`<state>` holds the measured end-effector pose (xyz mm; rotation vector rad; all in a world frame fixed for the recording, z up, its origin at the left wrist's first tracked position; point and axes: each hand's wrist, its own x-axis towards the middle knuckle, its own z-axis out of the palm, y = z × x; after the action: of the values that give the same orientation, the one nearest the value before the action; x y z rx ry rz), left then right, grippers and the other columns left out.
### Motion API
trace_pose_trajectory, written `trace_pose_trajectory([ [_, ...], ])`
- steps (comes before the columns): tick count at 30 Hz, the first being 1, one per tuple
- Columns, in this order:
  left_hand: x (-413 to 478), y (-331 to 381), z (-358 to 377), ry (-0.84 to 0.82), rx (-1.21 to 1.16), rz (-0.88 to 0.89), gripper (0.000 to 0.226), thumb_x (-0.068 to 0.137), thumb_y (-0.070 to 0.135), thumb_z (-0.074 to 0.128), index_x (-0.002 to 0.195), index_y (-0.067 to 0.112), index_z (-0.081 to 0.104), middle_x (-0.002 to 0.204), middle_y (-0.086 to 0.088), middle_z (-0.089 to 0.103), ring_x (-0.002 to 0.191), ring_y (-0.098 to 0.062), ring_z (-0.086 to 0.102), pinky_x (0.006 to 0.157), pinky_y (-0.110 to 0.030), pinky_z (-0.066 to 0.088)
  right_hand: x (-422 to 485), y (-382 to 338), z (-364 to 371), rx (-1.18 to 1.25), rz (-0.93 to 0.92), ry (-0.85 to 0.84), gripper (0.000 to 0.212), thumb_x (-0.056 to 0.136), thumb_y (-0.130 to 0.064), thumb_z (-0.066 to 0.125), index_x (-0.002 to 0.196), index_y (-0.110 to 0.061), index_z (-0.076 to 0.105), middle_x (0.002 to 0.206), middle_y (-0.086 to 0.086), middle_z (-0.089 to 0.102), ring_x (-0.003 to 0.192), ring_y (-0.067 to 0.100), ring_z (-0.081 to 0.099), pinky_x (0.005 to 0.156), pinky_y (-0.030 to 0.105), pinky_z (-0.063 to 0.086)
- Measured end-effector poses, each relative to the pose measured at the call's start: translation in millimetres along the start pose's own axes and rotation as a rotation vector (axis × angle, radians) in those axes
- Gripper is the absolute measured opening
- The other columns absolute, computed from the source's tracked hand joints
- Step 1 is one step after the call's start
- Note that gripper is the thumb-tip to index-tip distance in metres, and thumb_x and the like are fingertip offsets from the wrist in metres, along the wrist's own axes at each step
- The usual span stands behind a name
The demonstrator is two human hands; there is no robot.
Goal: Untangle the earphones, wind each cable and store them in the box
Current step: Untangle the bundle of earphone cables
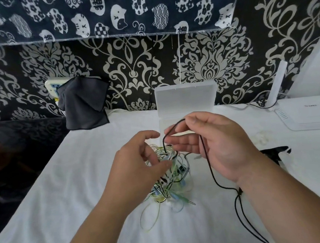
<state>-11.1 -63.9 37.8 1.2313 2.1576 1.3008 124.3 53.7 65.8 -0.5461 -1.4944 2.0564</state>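
I have the right hand (215, 145) raised just near of the open box (185, 97), with thumb and forefinger pinching a bend of the black cable (212, 171). The left hand (138, 166) has its fingers curled into the tangle (172, 180) of pale green and blue leads at the middle of the table (82, 176), steadying it. I judge the step to be drawing the black lead free. I want to lift slowly toward the far side and keep the left hand's hold light, so that loops slip off the lead and do not cinch. If it snags, I would feed slack back. From the heap the cable climbs to the pinch and folds over. Its long run then heads near and right across the right wrist to a small slider (239, 192), where it splits into two strands pointing toward the near edge.
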Motion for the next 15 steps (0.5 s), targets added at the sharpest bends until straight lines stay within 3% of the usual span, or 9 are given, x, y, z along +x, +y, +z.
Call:
trace_pose_trajectory([
  [3, -7.1, 10.4, 12.6, 0.039, 0.200, 0.015, 0.034, 0.069, 0.028, 0.085, 0.080, 0.041, 0.056, 0.056, 0.020, 0.054, 0.052, -0.003, 0.050, 0.050, -0.015, 0.038, -2.4, -1.2, 2.5, 0.054, 0.020, -0.047, 0.028, 0.101, -0.014, 0.043, 0.090, 0.004, 0.060, 0.104, 0.024, 0.072, 0.097, 0.039, 0.072, 0.085, 0.040, 0.060],
  [6, -12.2, 14.0, 22.9, 0.063, 0.200, -0.017, 0.030, 0.070, 0.037, 0.082, 0.088, 0.037, 0.057, 0.057, 0.024, 0.054, 0.053, 0.001, 0.050, 0.049, -0.012, 0.036, -4.9, -2.9, 5.8, 0.094, 0.037, -0.106, 0.026, 0.094, -0.020, 0.047, 0.085, 0.003, 0.057, 0.105, 0.026, 0.072, 0.097, 0.038, 0.072, 0.089, 0.043, 0.057],
  [9, -8.6, 11.9, 14.5, -0.175, -0.187, -0.197, 0.053, 0.073, 0.034, 0.082, 0.121, 0.033, 0.058, 0.072, 0.012, 0.065, 0.062, -0.001, 0.060, 0.059, -0.015, 0.045, -3.5, -5.4, -1.2, 0.130, 0.038, -0.062, 0.026, 0.092, -0.022, 0.047, 0.075, -0.002, 0.052, 0.104, 0.028, 0.071, 0.094, 0.037, 0.071, 0.084, 0.040, 0.058],
  [11, -4.0, 11.2, 7.5, -0.221, -0.508, -0.365, 0.051, 0.082, 0.021, 0.075, 0.130, 0.019, 0.057, 0.087, -0.006, 0.071, 0.078, -0.015, 0.069, 0.073, -0.032, 0.059, -2.6, -6.8, -8.9, 0.158, 0.060, -0.020, 0.028, 0.095, -0.020, 0.043, 0.070, -0.007, 0.046, 0.101, 0.028, 0.071, 0.088, 0.035, 0.072, 0.081, 0.038, 0.059],
  [13, 0.9, 6.9, 1.9, -0.103, -0.493, -0.432, 0.021, 0.095, 0.014, 0.061, 0.115, 0.012, 0.068, 0.079, -0.012, 0.070, 0.076, -0.021, 0.068, 0.077, -0.045, 0.061, -2.9, -8.5, -14.1, 0.204, 0.091, -0.016, 0.028, 0.093, -0.020, 0.042, 0.067, -0.010, 0.042, 0.096, 0.027, 0.071, 0.080, 0.033, 0.072, 0.076, 0.037, 0.060],
  [15, 4.2, -1.9, -1.0, 0.046, -0.229, -0.347, 0.019, 0.097, 0.018, 0.059, 0.087, 0.018, 0.075, 0.063, -0.003, 0.069, 0.065, -0.022, 0.068, 0.069, -0.046, 0.061, -3.8, -9.6, -17.2, 0.242, 0.118, 0.003, 0.032, 0.094, -0.021, 0.041, 0.064, -0.012, 0.041, 0.090, 0.025, 0.071, 0.074, 0.031, 0.071, 0.071, 0.036, 0.060],
])
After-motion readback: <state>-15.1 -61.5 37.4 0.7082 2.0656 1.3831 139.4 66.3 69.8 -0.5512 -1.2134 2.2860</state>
